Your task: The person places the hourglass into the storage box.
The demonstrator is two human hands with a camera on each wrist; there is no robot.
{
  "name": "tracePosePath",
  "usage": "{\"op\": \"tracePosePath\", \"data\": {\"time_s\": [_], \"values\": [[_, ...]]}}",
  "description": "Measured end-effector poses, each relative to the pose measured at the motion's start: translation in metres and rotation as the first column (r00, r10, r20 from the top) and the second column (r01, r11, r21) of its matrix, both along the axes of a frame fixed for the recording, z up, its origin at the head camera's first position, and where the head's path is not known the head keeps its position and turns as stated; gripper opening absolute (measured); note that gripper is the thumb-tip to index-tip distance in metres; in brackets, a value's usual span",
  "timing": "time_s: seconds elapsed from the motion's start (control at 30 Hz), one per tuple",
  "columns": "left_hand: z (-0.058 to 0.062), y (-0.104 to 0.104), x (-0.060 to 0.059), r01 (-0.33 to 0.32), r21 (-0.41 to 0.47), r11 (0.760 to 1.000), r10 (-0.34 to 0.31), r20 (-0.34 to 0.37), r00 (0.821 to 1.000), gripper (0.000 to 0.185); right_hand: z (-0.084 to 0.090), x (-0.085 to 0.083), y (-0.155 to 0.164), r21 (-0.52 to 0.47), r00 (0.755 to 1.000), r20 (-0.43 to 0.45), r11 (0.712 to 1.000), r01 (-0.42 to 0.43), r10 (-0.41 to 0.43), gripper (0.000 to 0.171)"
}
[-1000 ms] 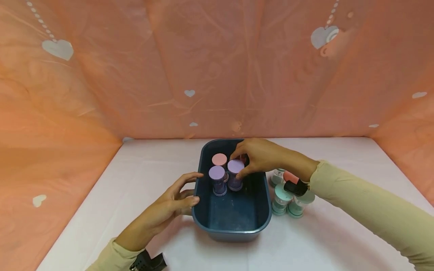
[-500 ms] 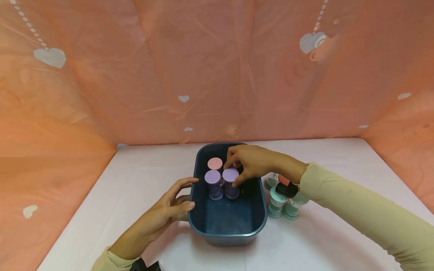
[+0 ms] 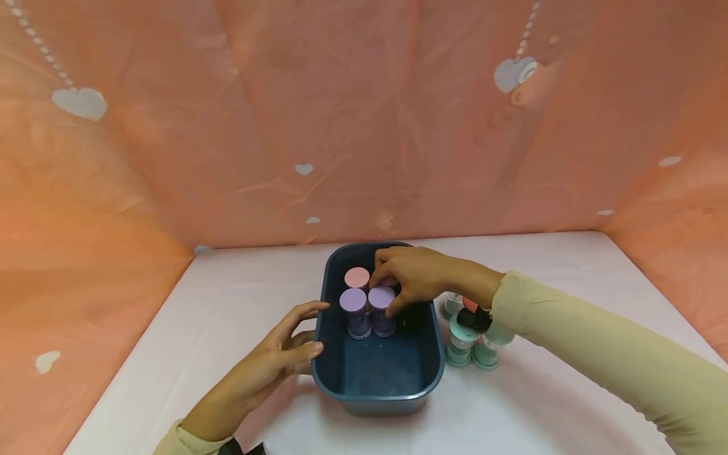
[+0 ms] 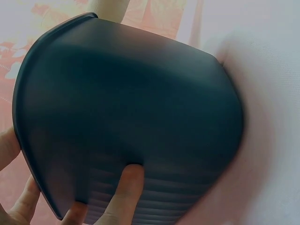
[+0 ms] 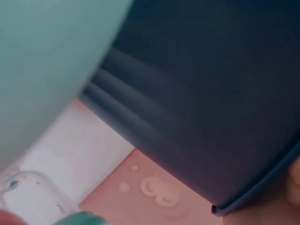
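Observation:
A dark blue plastic bin [image 3: 378,379] stands on the white surface in front of me. My left hand [image 3: 273,354] rests against its left side, fingertips touching the outer wall and rim, as the left wrist view also shows. Inside the bin, my right hand [image 3: 418,272] pinches a small clear container with a purple lid [image 3: 382,297], which stands upright. Just left of it is a matching purple-lidded container [image 3: 353,301]. A pink-lidded container [image 3: 356,277] stands behind them. Part of the bin's far right is hidden by my right hand.
Right of the bin, under my right wrist, stand mint-lidded containers [image 3: 462,332], with a clear one [image 3: 452,306] behind and a coral lid partly hidden. An orange-pink sheet with hearts [image 3: 341,126] walls the back and sides.
The view has shifted slightly, so everything sits a little lower and further left. The right hand still holds the purple-lidded container, now closer beside the other purple one. The left hand stays at the bin.

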State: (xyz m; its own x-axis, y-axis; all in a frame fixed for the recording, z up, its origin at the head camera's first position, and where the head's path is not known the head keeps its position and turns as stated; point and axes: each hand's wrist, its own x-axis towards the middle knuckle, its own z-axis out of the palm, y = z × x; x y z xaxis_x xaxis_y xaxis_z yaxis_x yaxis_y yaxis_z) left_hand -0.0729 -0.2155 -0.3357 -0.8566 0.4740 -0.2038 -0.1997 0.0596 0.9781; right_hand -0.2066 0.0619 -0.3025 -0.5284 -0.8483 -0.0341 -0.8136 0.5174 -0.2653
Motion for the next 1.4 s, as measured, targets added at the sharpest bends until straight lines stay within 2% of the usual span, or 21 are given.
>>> {"op": "tracePosePath", "data": {"time_s": [0.47,0.6,0.73,0.97,1.1,1.23,1.4], "values": [[-0.001,0.0,0.0,-0.01,0.002,1.0,0.01,0.005,1.0,0.061,0.001,0.001,-0.003,0.052,0.999,0.011,0.998,0.03,-0.031,0.05],[-0.001,0.0,0.0,-0.013,0.004,1.0,0.013,-0.001,1.0,0.06,0.004,0.002,-0.003,0.06,0.999,0.032,0.997,0.039,-0.041,0.051],[-0.001,-0.001,0.0,-0.015,0.004,1.0,0.015,-0.006,1.0,0.06,0.007,0.003,0.001,0.039,0.995,0.089,0.998,0.041,-0.045,0.051],[-0.002,0.0,0.001,-0.016,0.004,1.0,0.016,-0.004,1.0,0.06,0.025,0.011,0.027,-0.066,0.989,0.146,0.997,0.033,-0.023,0.054],[-0.002,-0.001,0.002,-0.014,0.006,1.0,0.014,-0.004,1.0,0.06,0.038,0.017,0.048,-0.125,0.982,0.182,0.99,0.071,-0.047,0.052],[-0.002,-0.001,0.002,-0.022,-0.001,1.0,0.022,-0.001,1.0,0.06,0.045,0.022,0.071,-0.205,0.972,0.217,0.97,0.134,-0.089,0.048],[-0.002,0.0,0.0,-0.027,-0.014,1.0,0.027,0.003,1.0,0.062,0.039,0.029,0.1,-0.318,0.979,0.175,0.936,0.152,-0.1,0.04]]}}
